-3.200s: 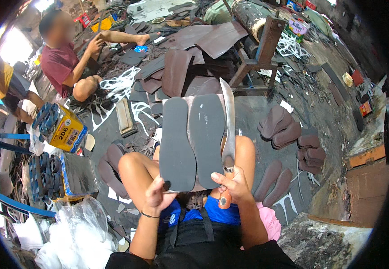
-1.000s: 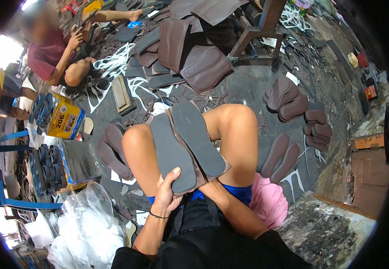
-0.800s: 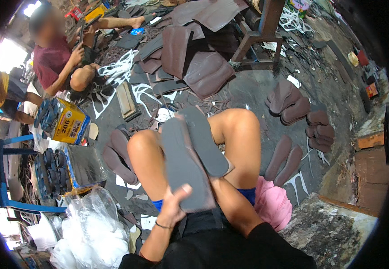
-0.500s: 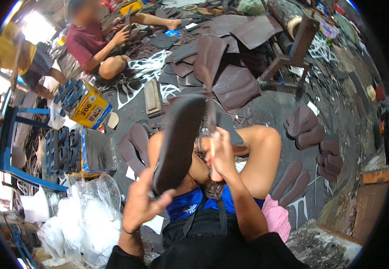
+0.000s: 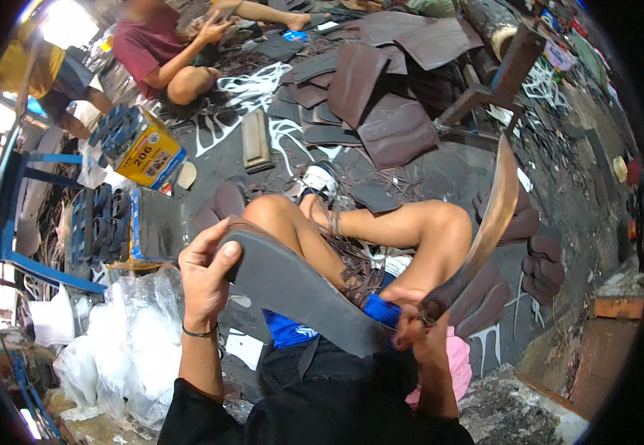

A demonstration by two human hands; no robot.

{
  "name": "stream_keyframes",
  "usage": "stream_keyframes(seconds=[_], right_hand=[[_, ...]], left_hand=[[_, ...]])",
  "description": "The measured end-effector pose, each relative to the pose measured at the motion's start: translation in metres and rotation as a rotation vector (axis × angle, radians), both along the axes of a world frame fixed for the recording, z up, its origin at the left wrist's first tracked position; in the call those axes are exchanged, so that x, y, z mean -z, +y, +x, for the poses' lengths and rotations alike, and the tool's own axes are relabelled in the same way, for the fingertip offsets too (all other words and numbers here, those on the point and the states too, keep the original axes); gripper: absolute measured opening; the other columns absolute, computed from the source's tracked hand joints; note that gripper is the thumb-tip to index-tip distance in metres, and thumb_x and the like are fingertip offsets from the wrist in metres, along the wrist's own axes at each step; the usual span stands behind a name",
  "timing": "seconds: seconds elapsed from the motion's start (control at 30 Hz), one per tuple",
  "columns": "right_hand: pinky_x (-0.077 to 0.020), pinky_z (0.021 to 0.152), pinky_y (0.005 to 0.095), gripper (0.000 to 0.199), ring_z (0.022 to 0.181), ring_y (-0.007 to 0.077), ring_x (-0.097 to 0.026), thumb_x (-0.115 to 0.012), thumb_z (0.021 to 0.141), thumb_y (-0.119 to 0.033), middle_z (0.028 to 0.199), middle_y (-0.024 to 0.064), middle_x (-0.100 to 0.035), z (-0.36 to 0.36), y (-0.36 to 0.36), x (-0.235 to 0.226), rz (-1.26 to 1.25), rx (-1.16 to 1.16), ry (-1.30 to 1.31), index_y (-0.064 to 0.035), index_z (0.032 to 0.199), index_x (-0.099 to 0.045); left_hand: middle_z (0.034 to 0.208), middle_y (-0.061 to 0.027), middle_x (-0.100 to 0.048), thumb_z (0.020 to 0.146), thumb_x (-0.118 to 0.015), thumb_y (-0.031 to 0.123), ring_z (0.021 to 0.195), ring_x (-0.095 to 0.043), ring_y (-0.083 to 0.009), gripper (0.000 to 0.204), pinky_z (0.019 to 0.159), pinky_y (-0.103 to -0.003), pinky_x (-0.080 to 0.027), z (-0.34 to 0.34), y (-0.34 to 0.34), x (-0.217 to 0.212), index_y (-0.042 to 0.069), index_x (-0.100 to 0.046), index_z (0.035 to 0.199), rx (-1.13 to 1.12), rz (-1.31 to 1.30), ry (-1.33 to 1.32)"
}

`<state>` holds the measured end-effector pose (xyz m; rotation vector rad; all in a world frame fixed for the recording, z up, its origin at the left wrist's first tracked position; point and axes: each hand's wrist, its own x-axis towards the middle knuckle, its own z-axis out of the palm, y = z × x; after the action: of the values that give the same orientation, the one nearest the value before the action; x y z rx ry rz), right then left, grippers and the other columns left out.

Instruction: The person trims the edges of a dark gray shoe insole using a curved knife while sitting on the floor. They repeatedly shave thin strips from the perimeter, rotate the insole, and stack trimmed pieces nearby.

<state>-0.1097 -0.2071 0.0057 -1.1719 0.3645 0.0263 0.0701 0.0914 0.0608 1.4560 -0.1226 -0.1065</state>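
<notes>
Seated person with sole and knife, viewed from the head. The left hand [image 5: 207,263] is closed on one end of a dark grey sole [image 5: 303,297], thumb over the upper face. The sole lies aslant above the lap, its other end just beside the right hand [image 5: 417,320]. The right hand grips the handle of a curved knife [image 5: 496,200], whose blade points up and away past the right knee; the fingers are blurred, and whether they also touch the sole cannot be told. Just beyond the right lower leg shows a small dark piece [image 5: 374,198]. Farther off, brown sheets [image 5: 396,141] form a loose pile beside a wooden frame [image 5: 489,93]. To the person's left stand a yellow carton [image 5: 146,152] and, nearer, a clear plastic bag [image 5: 125,341] with white contents; a pink cloth [image 5: 458,363] lies near the right forearm
</notes>
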Motion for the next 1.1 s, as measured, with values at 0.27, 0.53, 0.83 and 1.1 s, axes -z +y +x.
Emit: stream_keyframes(seconds=[0.27,0.53,0.83,1.1], right_hand=[[-0.043,0.06,0.0207,0.02,0.066,0.0035,-0.054,-0.076,0.087,-0.009,0.075,-0.0042,-0.06,0.034,0.041,-0.022,-0.21,0.082,0.028,-0.0003,0.104,-0.07],[-0.0478,0.057,0.0277,0.024,0.06,0.0137,-0.058,-0.073,0.089,-0.011,0.095,0.0108,-0.071,-0.017,0.016,-0.014,-0.846,0.003,-0.148,-0.0011,0.11,-0.068],[-0.0484,0.056,0.0293,0.025,0.062,0.0169,-0.061,-0.078,0.084,-0.012,0.091,0.0102,-0.071,-0.013,0.027,-0.008,-0.882,-0.03,-0.088,-0.0017,0.106,-0.07],[-0.0467,0.056,0.0299,0.024,0.06,0.018,-0.058,-0.077,0.084,-0.011,0.08,0.0089,-0.066,0.055,0.045,0.009,-0.908,0.139,-0.22,-0.0033,0.106,-0.07]], left_hand=[[0.111,-0.0099,-0.062,0.1,-0.059,0.022,0.093,-0.066,-0.0173,0.048,0.071,-0.027,-0.057,-0.042,-0.105,0.033,0.004,-0.037,0.139,-0.124,-0.209,0.193],[0.095,-0.0094,-0.063,0.101,-0.057,0.032,0.077,-0.068,-0.019,0.034,0.069,-0.031,-0.058,-0.058,-0.104,0.048,0.006,-0.047,0.12,-0.061,-0.381,0.572],[0.08,-0.0116,-0.063,0.101,-0.051,0.042,0.057,-0.063,-0.0174,0.036,0.048,-0.028,-0.053,-0.074,-0.095,0.044,0.008,-0.048,0.114,0.013,-0.231,0.631],[0.087,-0.0111,-0.062,0.1,-0.054,0.039,0.064,-0.064,-0.0177,0.034,0.051,-0.029,-0.054,-0.088,-0.09,0.049,0.008,-0.047,0.112,0.061,-0.254,0.665]])
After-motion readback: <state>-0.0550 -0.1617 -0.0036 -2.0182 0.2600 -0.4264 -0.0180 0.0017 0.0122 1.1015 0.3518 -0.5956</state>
